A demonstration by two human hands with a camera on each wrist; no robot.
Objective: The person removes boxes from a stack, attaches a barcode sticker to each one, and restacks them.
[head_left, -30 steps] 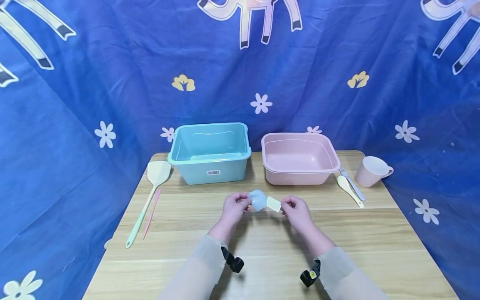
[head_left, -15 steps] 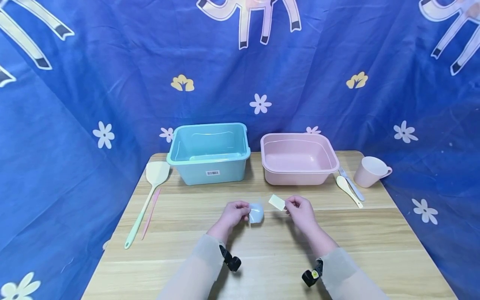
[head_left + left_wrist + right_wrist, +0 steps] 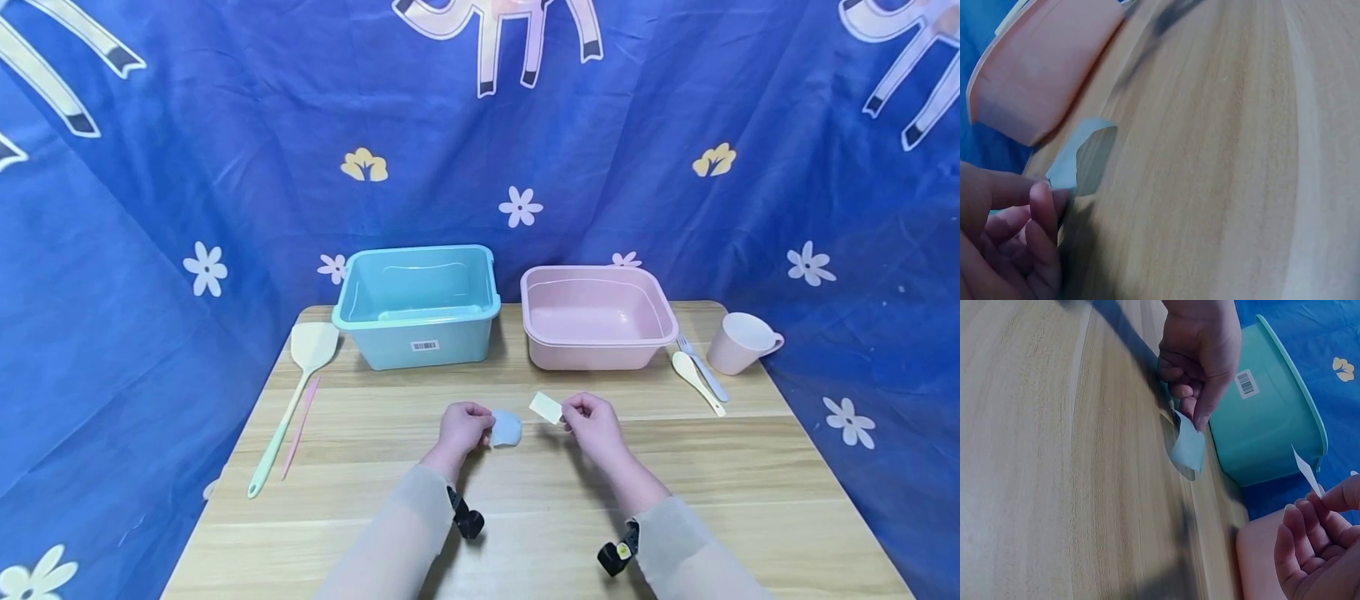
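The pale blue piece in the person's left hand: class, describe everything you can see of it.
The pale blue piece is a small, thin, flexible sheet, perhaps paper or film, with rounded and uneven edges. The left hand pinches one edge between thumb and fingertips; the rest hangs free, just above the wooden table, casting a shadow there. In the right wrist view it curls slightly. It is apart from the cream strip that the right hand pinches.

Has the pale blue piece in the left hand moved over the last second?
Yes. The blue piece has dropped toward the table, farther from the teal bin, and parted from the cream strip.
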